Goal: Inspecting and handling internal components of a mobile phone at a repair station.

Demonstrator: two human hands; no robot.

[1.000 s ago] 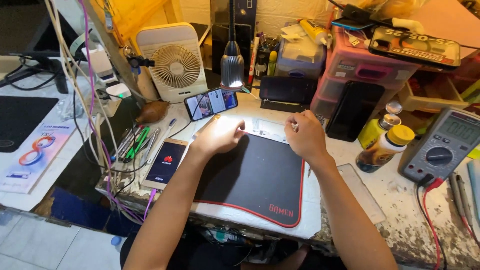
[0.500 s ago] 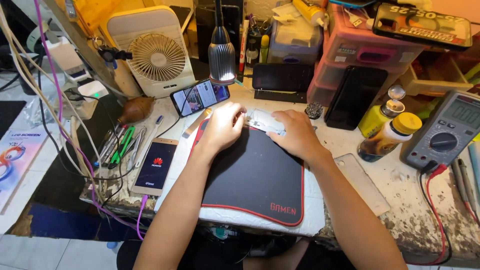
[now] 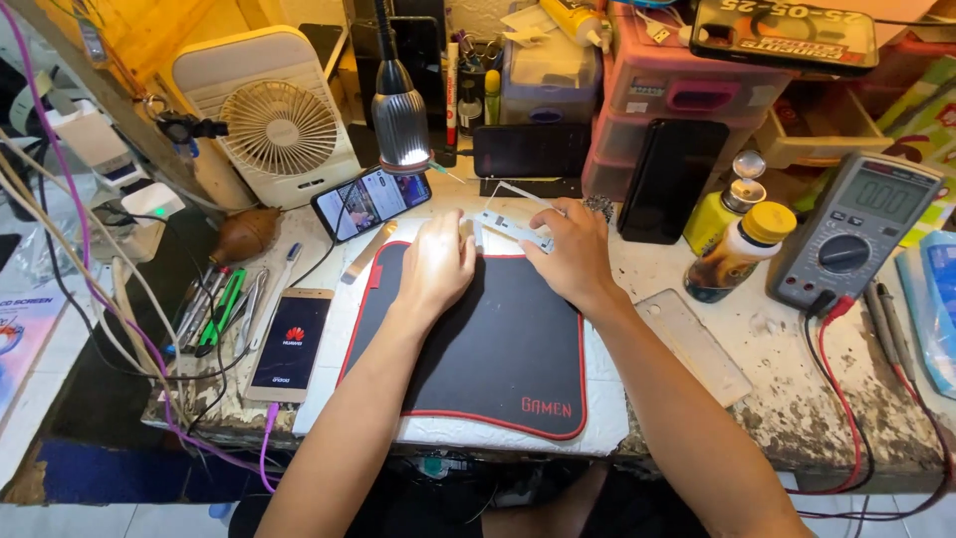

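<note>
A mat (image 3: 488,349) is laid on the surface (image 3: 797,399); a phone (image 3: 291,344) is placed left of it, a meter (image 3: 854,231) right, a fan (image 3: 279,125) behind.

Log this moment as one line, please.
left hand: on white strip | right hand: gripping strip's right end | black mat: below | desk lamp: lit above

The mat (image 3: 478,349) looks like matt black cloth with red stitched edging. The bench (image 3: 797,399) top is rough, chipped and stained. The phone (image 3: 291,344) has a glossy glass face with a gold shell. The lamp (image 3: 399,125) head is shiny metal, the fan (image 3: 274,120) smooth cream plastic, the meter (image 3: 856,234) grey matt plastic.
</note>
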